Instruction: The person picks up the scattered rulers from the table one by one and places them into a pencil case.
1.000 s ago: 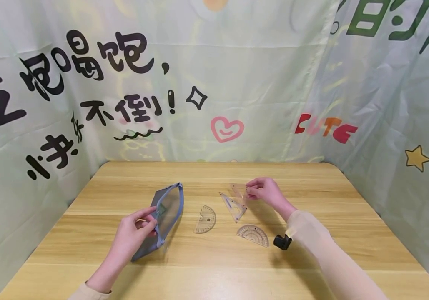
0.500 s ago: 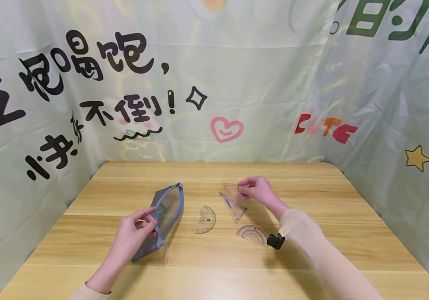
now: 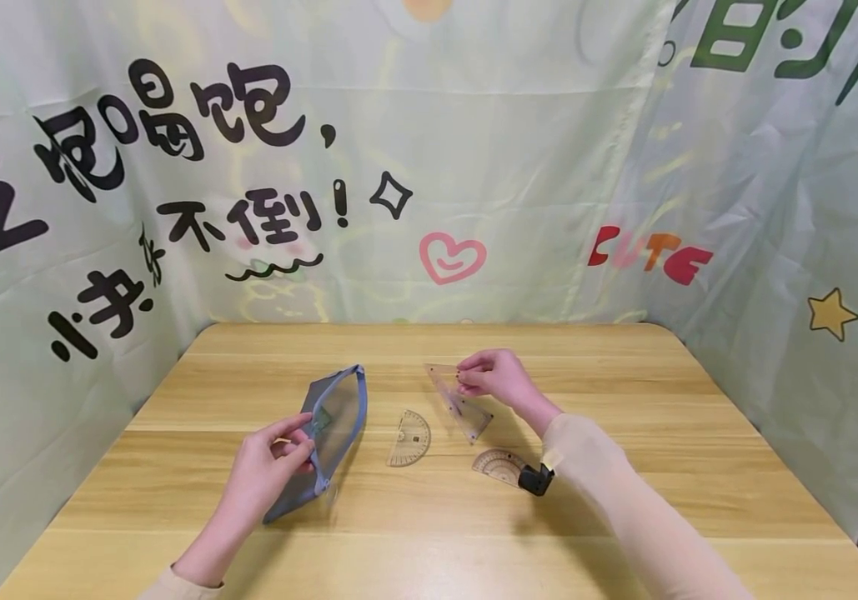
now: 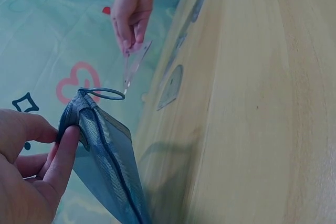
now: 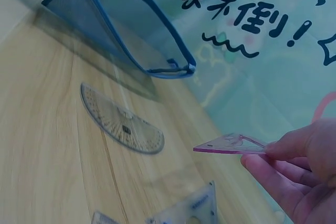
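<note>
- left hand (image 3: 271, 462): grasping; thumb and fingers pinch the near rim of a blue mesh pouch (image 3: 343, 429).
- pouch: on the person's left side, tilted, its zip undone and its mouth gaping toward the right; a greenish patch shows at the mesh, nature not determinable. whether the base touches the worktop (image 3: 429, 542) cannot be told.
- right hand (image 3: 499, 379): grasping; thumb and fingertips pinch one corner of a pink-tinted transparent set square (image 3: 442, 377).
- pink-tinted set square: raised off the worktop, well apart from the pouch, its free point directed to the left; seen nearly edge-on in the right wrist view.
- clear set square (image 3: 477, 423): flat on the worktop, partly overlapped by the held one in the head view.
- first protractor (image 3: 410, 439): clear, flat on the worktop, between the pouch and the clear set square, touching neither.
- second protractor (image 3: 496, 464): flat, nearer the person, its right end masked by a black device (image 3: 536, 480) at the right wrist.
- surroundings: pale printed cloth (image 3: 519, 158) hangs behind and at both sides; light sleeves on both arms.
</note>
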A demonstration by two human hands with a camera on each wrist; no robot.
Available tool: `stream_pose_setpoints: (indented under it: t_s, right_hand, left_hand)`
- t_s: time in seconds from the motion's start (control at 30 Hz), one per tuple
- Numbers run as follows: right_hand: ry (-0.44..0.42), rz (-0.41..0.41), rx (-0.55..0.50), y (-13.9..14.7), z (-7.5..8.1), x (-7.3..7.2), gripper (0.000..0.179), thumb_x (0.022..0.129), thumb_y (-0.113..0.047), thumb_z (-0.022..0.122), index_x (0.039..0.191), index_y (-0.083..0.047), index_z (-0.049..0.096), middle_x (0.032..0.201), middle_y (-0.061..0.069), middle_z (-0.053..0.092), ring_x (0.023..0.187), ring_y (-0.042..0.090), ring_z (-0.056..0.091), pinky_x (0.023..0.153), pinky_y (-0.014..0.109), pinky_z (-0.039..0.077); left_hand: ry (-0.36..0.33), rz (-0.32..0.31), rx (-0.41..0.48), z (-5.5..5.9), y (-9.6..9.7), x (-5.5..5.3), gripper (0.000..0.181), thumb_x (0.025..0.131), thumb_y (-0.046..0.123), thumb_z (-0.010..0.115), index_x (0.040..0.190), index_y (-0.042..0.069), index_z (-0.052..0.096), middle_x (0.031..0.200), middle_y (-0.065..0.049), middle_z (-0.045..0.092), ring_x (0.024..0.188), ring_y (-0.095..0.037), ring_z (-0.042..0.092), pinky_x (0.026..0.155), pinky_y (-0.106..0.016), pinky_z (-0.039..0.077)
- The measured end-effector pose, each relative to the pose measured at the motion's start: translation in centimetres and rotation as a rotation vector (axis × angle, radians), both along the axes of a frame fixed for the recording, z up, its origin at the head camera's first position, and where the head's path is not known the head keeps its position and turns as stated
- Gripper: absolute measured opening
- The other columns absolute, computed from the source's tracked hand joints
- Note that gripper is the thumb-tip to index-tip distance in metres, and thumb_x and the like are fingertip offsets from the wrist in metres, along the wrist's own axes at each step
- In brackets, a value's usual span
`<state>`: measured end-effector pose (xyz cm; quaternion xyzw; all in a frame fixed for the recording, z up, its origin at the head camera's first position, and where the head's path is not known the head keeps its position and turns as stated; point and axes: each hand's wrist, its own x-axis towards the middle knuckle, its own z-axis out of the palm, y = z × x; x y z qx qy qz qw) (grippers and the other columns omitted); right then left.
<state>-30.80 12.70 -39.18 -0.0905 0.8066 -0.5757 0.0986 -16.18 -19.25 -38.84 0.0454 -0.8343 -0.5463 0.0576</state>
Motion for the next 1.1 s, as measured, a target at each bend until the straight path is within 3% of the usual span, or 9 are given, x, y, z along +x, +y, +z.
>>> stream_pose_setpoints:
  t_s: [0.47,0.87,1.1]
  right_hand:
    - [-0.03,0.036,-0.07,-1.9,-0.2,0.1,0.032,0.092,0.004,0.062,0.12,0.017,0.059,0.108,0.033,0.067,0.077,0.018,0.074,0.079,0.034,0.065]
    - [-0.033,0.06,-0.066,-3.4,0.1,0.6,0.031,0.092,0.004,0.062,0.12,0.015,0.06,0.108,0.034,0.067,0.073,0.011,0.071,0.074,0.028,0.065]
    - [-0.051,0.063,-0.074,-4.5,0.3,0.7,0.027,0.091,0.004,0.063,0.117,0.012,0.063,0.105,0.029,0.07,0.073,0.012,0.072,0.076,0.03,0.065]
  left_hand:
    - [-0.019,-0.004,0.011,0.0,0.0,0.0,0.044,0.09,-0.001,0.065,0.133,-0.004,0.058,0.092,-0.012,0.061,0.068,-0.003,0.063,0.064,-0.019,0.061]
    - [-0.012,-0.01,0.019,0.1,0.1,0.1,0.043,0.09,-0.001,0.065,0.133,-0.005,0.058,0.092,-0.012,0.061,0.067,-0.003,0.063,0.064,-0.019,0.061]
    - [-0.01,-0.011,0.009,0.2,0.1,0.1,0.043,0.09,-0.001,0.066,0.133,-0.004,0.058,0.092,-0.012,0.061,0.067,-0.003,0.063,0.064,-0.018,0.061]
